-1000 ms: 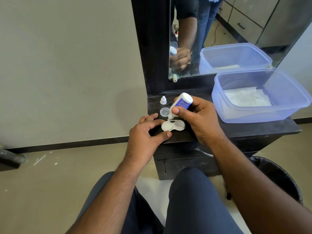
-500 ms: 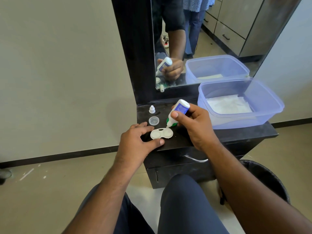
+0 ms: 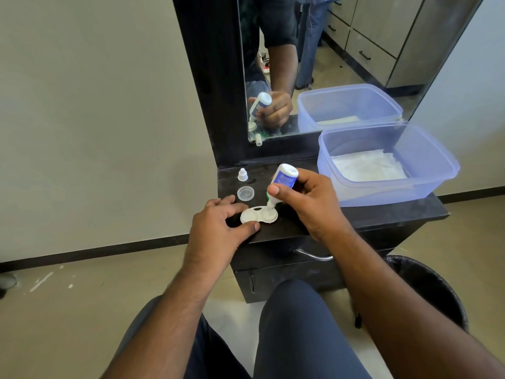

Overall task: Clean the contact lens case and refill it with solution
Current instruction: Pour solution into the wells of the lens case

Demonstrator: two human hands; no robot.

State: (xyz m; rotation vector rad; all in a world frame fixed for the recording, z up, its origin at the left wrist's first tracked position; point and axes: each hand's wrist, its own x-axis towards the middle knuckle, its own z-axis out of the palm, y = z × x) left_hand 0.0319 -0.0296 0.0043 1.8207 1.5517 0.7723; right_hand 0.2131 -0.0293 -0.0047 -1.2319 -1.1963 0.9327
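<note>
Lens case [image 3: 258,215]: lay open near the dresser top's [image 3: 382,214] front-left edge, pinched steady by the left hand [image 3: 216,228]. Right hand [image 3: 308,201] gripped the upturned solution bottle [image 3: 282,181], nozzle at the right well. Refill under way; left well's fill unclear. Clear cap [image 3: 245,193] lay off, just beyond.

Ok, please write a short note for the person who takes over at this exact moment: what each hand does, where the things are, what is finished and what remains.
Left hand: thumb and fingers steady the white lens case on the black table.
Right hand: grips the solution bottle upside down, nozzle at the case's right well.
The bottle cap and a clear lid lie behind the case. The plastic tub holding white tissue stands on the right.
Done: both wells uncovered, bottle uncapped.
Left: I cannot see the liquid level; finish both wells, close the case, cap the bottle.
</note>
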